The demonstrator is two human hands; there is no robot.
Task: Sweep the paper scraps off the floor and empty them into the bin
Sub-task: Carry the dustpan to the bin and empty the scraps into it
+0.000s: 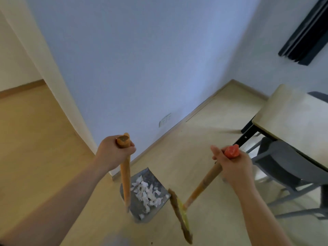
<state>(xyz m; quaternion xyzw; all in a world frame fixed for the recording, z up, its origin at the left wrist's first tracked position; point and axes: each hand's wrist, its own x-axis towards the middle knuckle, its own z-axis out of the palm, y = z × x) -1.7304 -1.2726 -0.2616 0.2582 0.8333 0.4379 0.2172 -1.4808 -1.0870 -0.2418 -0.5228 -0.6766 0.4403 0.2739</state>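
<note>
A grey metal dustpan (pixel 156 209) hangs low over the floor on a long orange wooden handle (pixel 125 176). White paper scraps (pixel 146 193) lie heaped in its tray. My left hand (pixel 113 153) grips the top of that handle. To the right, my right hand (pixel 234 166) grips the red-capped top of a broom handle (pixel 202 186). The broom head (pixel 181 216), with brown bristles and a yellow band, sits just right of the dustpan's open edge. No bin is in view.
A bluish-white wall (pixel 142 68) with a socket (pixel 165 119) runs behind, ending in a corner post near the dustpan. A light table (pixel 291 125) with black legs and a grey chair (pixel 287 166) stand at the right. Wooden floor (pixel 35 139) spreads to the left.
</note>
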